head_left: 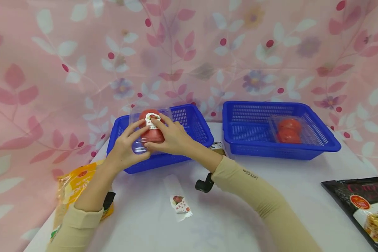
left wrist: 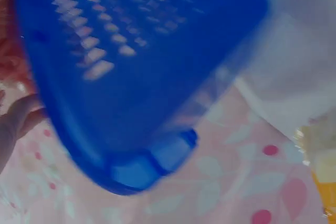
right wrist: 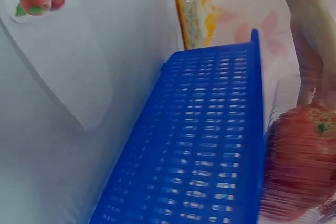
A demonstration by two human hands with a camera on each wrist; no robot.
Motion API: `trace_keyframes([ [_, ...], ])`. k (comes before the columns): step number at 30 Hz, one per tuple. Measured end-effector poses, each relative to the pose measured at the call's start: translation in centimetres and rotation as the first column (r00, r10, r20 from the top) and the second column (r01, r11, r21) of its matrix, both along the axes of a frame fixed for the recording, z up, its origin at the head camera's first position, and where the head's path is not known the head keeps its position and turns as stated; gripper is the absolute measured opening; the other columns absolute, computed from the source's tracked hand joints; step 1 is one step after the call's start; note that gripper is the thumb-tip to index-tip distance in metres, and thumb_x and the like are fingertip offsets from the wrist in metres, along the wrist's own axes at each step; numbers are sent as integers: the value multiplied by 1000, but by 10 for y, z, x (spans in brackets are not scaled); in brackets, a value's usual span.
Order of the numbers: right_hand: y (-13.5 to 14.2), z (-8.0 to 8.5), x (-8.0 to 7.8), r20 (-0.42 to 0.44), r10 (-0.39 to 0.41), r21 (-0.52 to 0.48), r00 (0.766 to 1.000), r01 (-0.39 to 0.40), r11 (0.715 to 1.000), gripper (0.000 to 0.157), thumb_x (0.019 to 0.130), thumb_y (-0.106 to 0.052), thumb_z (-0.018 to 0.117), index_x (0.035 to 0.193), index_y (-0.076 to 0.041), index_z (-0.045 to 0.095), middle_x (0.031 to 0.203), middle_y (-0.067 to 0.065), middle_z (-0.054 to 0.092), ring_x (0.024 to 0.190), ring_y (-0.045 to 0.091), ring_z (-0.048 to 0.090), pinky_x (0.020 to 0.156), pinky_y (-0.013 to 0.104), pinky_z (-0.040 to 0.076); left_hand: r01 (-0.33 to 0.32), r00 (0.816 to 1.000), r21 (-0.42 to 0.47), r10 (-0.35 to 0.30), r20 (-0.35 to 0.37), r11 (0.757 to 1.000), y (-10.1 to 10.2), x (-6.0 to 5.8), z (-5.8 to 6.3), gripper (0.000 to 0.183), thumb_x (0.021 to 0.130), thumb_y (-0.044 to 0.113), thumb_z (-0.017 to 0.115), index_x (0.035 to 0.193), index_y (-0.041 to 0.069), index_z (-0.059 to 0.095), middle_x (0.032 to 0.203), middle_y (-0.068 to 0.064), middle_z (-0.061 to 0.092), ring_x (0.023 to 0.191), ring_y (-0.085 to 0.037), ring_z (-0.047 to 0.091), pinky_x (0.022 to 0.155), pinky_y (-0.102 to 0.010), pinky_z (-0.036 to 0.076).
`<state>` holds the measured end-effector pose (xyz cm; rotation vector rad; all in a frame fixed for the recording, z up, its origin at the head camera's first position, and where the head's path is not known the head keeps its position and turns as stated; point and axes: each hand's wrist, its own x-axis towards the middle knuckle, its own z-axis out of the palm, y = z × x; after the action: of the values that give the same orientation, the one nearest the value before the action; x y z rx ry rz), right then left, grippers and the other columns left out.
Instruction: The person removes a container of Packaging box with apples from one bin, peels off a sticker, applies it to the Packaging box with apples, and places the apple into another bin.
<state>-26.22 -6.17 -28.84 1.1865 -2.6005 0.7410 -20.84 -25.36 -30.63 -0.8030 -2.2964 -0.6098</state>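
A clear plastic box of red tomatoes (head_left: 153,135) is held up over the left blue basket (head_left: 193,122), with a white fruit-picture label (head_left: 152,120) on its top. My left hand (head_left: 126,147) grips the box's near left side, its fingertips reaching the label. From the right, my right hand (head_left: 173,137) holds the box with its thumb low and its fingers on the label. The right wrist view shows a tomato (right wrist: 304,156) through the plastic, beyond the basket's rim (right wrist: 255,129). Only part of a hand (left wrist: 21,119) shows past the basket in the left wrist view.
At right, another blue basket (head_left: 271,148) contains a clear box of tomatoes (head_left: 289,130). A label strip (head_left: 177,201) lies on the white table (head_left: 145,224). A yellow bag (head_left: 77,182) lies at left, a black food bag (head_left: 365,206) at right. Behind hangs a pink floral cloth (head_left: 189,52).
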Motion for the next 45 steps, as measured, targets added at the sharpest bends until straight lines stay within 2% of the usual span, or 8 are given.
trace_keyframes([
  [5, -13, -12, -20, 13, 34, -14, 999, -33, 999, 80, 77, -57, 61, 142, -19, 34, 147, 11, 25, 124, 32, 40, 101, 48, 31, -28, 999, -12, 29, 46, 1000, -11, -14, -9, 74, 60, 15, 84, 126, 3, 53, 135, -16, 42, 119, -37, 42, 86, -54, 44],
  [9, -20, -31, -29, 71, 70, -45, 995, -67, 997, 79, 77, -55, 64, 141, -18, 36, 146, 11, 28, 121, 31, 44, 94, 42, 42, -67, 989, -43, 72, 131, 997, -18, -15, -21, 68, 67, 20, 80, 127, 4, 53, 136, -16, 40, 121, -37, 41, 88, -55, 42],
  [15, -30, -59, -37, 206, 164, -65, 965, -154, 986, 78, 76, -53, 66, 140, -19, 40, 145, 9, 31, 122, 29, 44, 83, 33, 49, -134, 941, -159, 176, 289, 978, -30, -3, -39, 61, 80, 29, 69, 132, 4, 47, 138, -18, 36, 120, -43, 39, 87, -58, 41],
  [23, -35, -65, -46, 276, 172, 22, 946, -185, 983, 76, 78, -53, 64, 141, -19, 38, 145, 9, 30, 122, 29, 42, 84, 34, 49, -168, 871, -211, 245, 427, 963, -31, -5, -38, 59, 87, 39, 59, 136, 9, 43, 141, -16, 35, 125, -42, 34, 89, -59, 38],
  [29, -40, -65, -49, 272, 187, 97, 944, -221, 971, 75, 79, -54, 62, 141, -21, 37, 145, 10, 31, 124, 29, 40, 89, 38, 46, -207, 851, -206, 280, 444, 956, -33, -5, -37, 52, 88, 37, 58, 130, 7, 50, 135, -17, 42, 122, -42, 38, 90, -60, 36],
  [35, -42, -63, -53, 311, 229, 126, 923, -279, 952, 63, 85, -48, 57, 139, -19, 42, 147, 9, 29, 130, 28, 33, 96, 44, 39, -260, 799, -253, 355, 485, 932, -35, -8, -36, 52, 89, 41, 55, 128, 6, 51, 131, -21, 45, 120, -43, 40, 91, -60, 35],
  [38, -43, -62, -55, 306, 232, 152, 923, -288, 945, 58, 88, -47, 54, 139, -20, 42, 147, 7, 29, 132, 28, 31, 100, 46, 34, -275, 783, -269, 377, 495, 923, -36, -10, -36, 51, 90, 40, 54, 127, 5, 52, 130, -23, 45, 120, -44, 40, 92, -61, 34],
  [45, -46, -57, -56, 242, 152, 202, 958, -203, 958, 67, 88, -48, 52, 145, -23, 27, 152, 5, 17, 136, 30, 18, 103, 52, 25, -279, 793, -274, 382, 474, 920, -36, -13, -35, 43, 91, 31, 53, 124, 3, 53, 128, -25, 46, 117, -44, 42, 92, -61, 34],
])
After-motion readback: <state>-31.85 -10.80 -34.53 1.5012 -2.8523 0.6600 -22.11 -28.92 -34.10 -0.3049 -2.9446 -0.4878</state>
